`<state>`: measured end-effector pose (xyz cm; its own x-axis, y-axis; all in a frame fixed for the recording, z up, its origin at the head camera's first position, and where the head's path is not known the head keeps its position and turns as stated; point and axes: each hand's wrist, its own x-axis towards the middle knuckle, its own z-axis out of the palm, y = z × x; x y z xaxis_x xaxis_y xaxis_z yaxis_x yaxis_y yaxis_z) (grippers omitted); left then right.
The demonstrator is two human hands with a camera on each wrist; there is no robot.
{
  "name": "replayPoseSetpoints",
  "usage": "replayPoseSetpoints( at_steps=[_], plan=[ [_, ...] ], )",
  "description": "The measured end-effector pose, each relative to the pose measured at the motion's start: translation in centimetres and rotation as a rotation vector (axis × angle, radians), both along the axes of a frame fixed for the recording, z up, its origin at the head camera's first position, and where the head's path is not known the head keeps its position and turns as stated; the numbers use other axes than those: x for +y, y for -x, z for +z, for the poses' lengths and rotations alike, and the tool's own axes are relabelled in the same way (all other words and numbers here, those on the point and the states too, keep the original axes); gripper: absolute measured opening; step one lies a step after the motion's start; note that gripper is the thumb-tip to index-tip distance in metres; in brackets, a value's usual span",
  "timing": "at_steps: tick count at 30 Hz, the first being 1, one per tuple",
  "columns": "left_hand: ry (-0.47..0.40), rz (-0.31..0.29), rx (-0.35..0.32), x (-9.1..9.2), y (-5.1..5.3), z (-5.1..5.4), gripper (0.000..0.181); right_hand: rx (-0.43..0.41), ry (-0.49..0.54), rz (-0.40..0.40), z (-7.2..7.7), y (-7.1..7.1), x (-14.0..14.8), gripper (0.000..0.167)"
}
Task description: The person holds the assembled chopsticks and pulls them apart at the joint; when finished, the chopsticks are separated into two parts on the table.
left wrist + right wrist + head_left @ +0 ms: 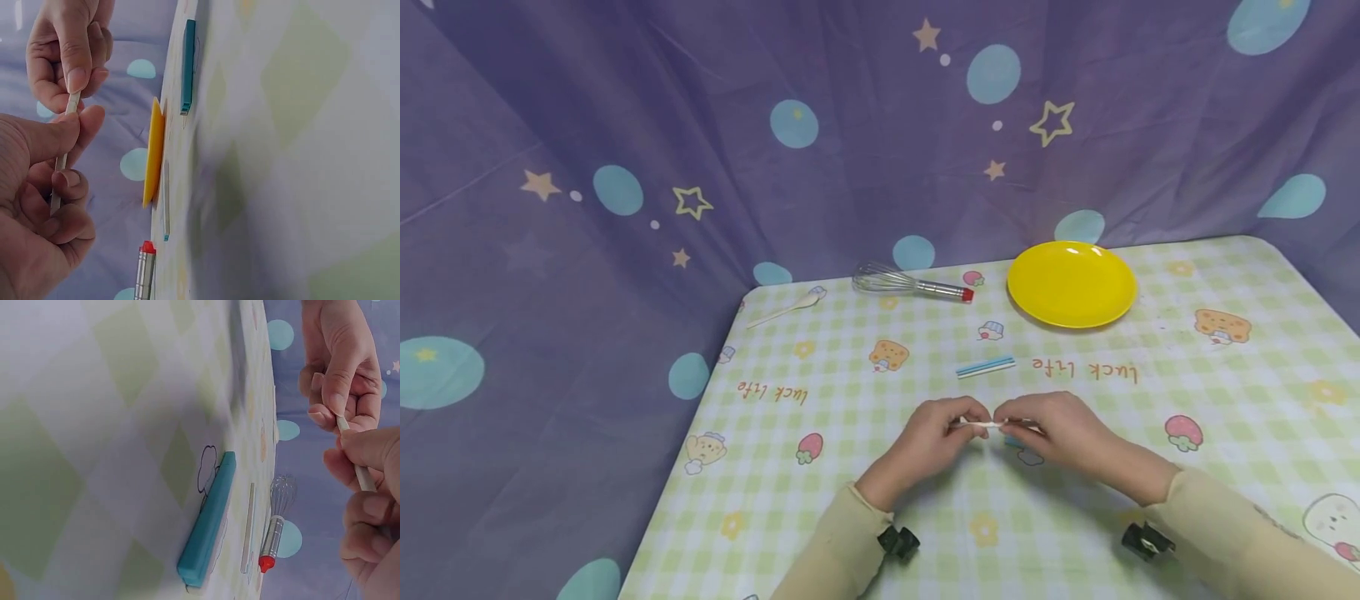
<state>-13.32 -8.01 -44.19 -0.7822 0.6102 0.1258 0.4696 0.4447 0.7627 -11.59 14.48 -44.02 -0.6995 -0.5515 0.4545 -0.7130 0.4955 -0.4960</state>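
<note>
A thin off-white stick (991, 425) is held level just above the table, its two ends in the two hands. The left hand (934, 433) pinches one end between thumb and fingers; in the left wrist view its other fingers curl round the stick (61, 161). My right hand (1063, 429) grips the opposite end the same way, and the fingertips of both hands nearly meet. Below the right hand lies a teal bar (209, 519) with a pale underside, mostly hidden in the head view. Whether the stick is one piece or jointed cannot be seen.
Beyond the hands lies a narrow blue-and-white strip-like piece (986, 367). Farther back are a whisk (913, 285) with a red-tipped handle, a yellow plate (1072, 285) and a pale spoon (786, 309). A checked cloth covers the table (850, 492); a purple curtain hangs behind.
</note>
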Motion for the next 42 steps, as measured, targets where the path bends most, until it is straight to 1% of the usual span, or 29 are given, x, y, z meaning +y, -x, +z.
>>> replayPoseSetpoints(
  at_steps=[3, 7, 12, 19, 26, 29, 33, 36, 39, 42],
  plan=[
    [-0.020, 0.014, -0.001, 0.1, 0.0, 0.0, 0.009, 0.057, 0.018, -0.002, 0.0, 0.0, 0.0, 0.012],
    [-0.045, 0.038, 0.011, 0.2, -0.1, -0.1, 0.010, 0.102, 0.036, -0.005, 0.0, -0.1, 0.1, 0.017],
    [-0.048, 0.060, 0.021, 0.2, -0.3, -0.1, 0.011, 0.122, 0.040, -0.013, 0.1, -0.2, 0.3, 0.021],
    [-0.048, 0.057, -0.004, 0.3, -0.3, 0.2, 0.010, 0.077, 0.031, -0.010, 0.3, -0.3, 0.4, 0.018],
    [-0.050, 0.054, -0.024, 0.3, -0.2, 0.2, 0.010, 0.040, 0.024, 0.002, 0.4, -0.1, 0.5, 0.018],
    [-0.050, 0.051, -0.033, 0.4, -0.2, 0.2, 0.011, 0.024, 0.021, 0.007, 0.3, -0.1, 0.6, 0.015],
    [-0.047, 0.051, -0.035, 0.4, -0.3, 0.2, 0.011, 0.008, 0.021, 0.018, 0.2, -0.1, 0.8, 0.011],
    [-0.044, 0.057, -0.030, 0.5, -0.4, 0.3, 0.011, 0.004, 0.027, 0.028, 0.2, 0.0, 0.9, 0.011],
    [-0.059, 0.071, -0.045, 0.2, -0.2, 0.1, 0.012, 0.007, 0.024, 0.018, 0.4, -0.1, 1.3, 0.015],
    [-0.075, 0.088, -0.061, -0.3, 0.0, 0.0, 0.013, -0.025, 0.029, -0.034, 0.4, -0.2, 2.0, 0.019]
  ],
)
